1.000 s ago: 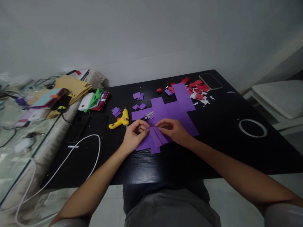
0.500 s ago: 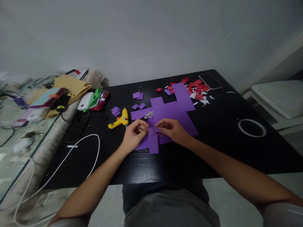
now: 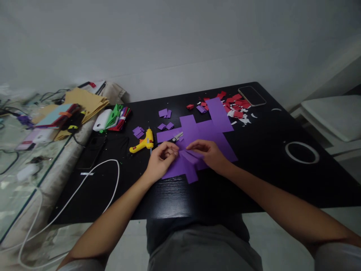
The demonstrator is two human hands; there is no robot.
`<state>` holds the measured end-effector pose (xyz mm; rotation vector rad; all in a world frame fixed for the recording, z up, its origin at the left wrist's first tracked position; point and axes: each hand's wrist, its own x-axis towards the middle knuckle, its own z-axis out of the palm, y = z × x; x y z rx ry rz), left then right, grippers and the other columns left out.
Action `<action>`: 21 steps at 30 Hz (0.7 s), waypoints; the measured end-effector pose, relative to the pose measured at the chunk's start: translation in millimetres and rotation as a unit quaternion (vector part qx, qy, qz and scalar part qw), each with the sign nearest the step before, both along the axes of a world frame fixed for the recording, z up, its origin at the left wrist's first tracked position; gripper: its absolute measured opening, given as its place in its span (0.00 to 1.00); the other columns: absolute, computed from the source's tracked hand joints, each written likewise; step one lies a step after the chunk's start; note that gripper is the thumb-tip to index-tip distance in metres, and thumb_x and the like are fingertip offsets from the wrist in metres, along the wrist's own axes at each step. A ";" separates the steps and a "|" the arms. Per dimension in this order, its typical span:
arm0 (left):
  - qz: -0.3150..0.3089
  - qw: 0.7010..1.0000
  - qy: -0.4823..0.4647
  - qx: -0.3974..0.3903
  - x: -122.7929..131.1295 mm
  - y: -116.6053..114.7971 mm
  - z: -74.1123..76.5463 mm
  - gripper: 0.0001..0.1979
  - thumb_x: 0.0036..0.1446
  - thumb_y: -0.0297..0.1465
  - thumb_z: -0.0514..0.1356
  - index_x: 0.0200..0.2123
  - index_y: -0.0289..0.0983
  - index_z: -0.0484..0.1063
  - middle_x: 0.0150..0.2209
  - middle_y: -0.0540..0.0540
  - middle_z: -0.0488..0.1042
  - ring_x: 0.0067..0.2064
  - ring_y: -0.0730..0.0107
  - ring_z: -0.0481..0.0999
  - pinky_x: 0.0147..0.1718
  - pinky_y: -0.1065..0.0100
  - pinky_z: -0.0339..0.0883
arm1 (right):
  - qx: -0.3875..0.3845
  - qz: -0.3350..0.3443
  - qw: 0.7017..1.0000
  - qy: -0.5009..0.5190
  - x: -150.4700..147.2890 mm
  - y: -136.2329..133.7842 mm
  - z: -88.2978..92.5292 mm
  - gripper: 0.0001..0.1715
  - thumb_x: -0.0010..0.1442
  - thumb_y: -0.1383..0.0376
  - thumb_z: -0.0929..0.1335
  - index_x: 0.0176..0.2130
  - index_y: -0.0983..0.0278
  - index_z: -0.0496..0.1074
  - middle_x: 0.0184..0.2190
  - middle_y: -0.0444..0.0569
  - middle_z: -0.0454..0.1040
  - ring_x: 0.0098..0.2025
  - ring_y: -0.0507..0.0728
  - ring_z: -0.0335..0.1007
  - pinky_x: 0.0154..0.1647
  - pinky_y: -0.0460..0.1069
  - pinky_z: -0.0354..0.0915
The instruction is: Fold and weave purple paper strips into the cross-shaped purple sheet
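My right hand (image 3: pixel 208 152) pinches a folded purple paper strip (image 3: pixel 191 175). One part of the strip slants up under the fingers and the other hangs down toward the table's front edge. Beside its left end is my left hand (image 3: pixel 163 157), fingers curled and pressed together; whether they grip the strip is hidden. Beneath both hands lie large purple paper sheets (image 3: pixel 221 145). Scissors (image 3: pixel 176 137) rest on the sheets just beyond my left hand, blades pointing right. A yellow glue gun (image 3: pixel 144 142) lies to the left of that hand.
Small purple pieces (image 3: pixel 163 113) lie in groups behind the glue gun. Red and white scraps (image 3: pixel 238 107) are scattered at the back right near a phone (image 3: pixel 252 96). A white ring (image 3: pixel 302 152) lies at the right. Bundled colored paper (image 3: pixel 115 118) and a white cable (image 3: pixel 117 177) are left.
The purple strip has turned and tilted, its lower end swinging to the right. My right hand has shifted slightly; my left hand stays almost where it was.
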<state>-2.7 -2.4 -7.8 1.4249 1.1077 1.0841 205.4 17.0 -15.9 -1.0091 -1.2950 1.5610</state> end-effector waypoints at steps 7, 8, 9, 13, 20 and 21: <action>0.020 1.000 0.001 -0.007 -0.8 1.8 -2.8 0.07 0.53 0.31 0.66 0.36 0.36 0.74 0.26 0.52 0.68 0.26 0.75 0.67 0.27 0.71 0.60 | -0.059 -0.086 0.995 0.000 5.9 4.4 -1.3 0.08 0.53 0.60 0.73 0.34 0.60 0.81 0.32 0.46 0.80 0.37 0.57 0.76 0.41 0.52 0.70; 0.024 1.000 0.003 -0.004 -1.2 2.1 -3.3 0.07 0.53 0.30 0.66 0.36 0.36 0.74 0.26 0.52 0.69 0.26 0.74 0.67 0.27 0.71 0.60 | -0.068 -0.093 0.993 0.012 6.0 5.6 -2.1 0.08 0.53 0.60 0.72 0.33 0.60 0.81 0.32 0.47 0.80 0.38 0.58 0.76 0.42 0.53 0.71; 0.027 1.000 0.007 -0.001 -1.7 2.3 -3.8 0.07 0.54 0.30 0.65 0.37 0.36 0.75 0.26 0.52 0.69 0.27 0.74 0.67 0.28 0.71 0.60 | -0.071 -0.100 0.992 0.026 6.0 6.7 -2.6 0.08 0.53 0.60 0.71 0.32 0.59 0.81 0.32 0.47 0.80 0.39 0.59 0.76 0.42 0.53 0.71; 0.037 0.998 0.036 0.021 -2.9 2.5 -5.0 0.05 0.56 0.30 0.64 0.37 0.36 0.75 0.27 0.51 0.70 0.28 0.74 0.68 0.29 0.71 0.61 | -0.070 -0.106 0.991 0.042 4.9 8.0 -2.6 0.09 0.52 0.59 0.74 0.34 0.59 0.80 0.35 0.48 0.81 0.41 0.60 0.77 0.46 0.55 0.73; -0.028 0.998 0.064 -0.007 -2.4 1.6 -7.8 0.12 0.63 0.39 0.62 0.44 0.37 0.74 0.29 0.50 0.71 0.30 0.72 0.70 0.31 0.70 0.65 | -0.030 -0.050 0.998 0.024 -1.6 -0.8 -3.9 0.18 0.46 0.60 0.80 0.36 0.60 0.77 0.32 0.45 0.79 0.35 0.56 0.77 0.37 0.52 0.77; -0.040 0.997 0.067 -0.011 -2.5 1.5 -8.5 0.12 0.63 0.40 0.63 0.42 0.37 0.74 0.29 0.50 0.71 0.30 0.72 0.70 0.31 0.70 0.65 | -0.026 -0.040 0.999 0.027 -2.4 -1.7 -4.5 0.18 0.46 0.60 0.80 0.37 0.60 0.76 0.32 0.45 0.78 0.35 0.55 0.77 0.37 0.52 0.78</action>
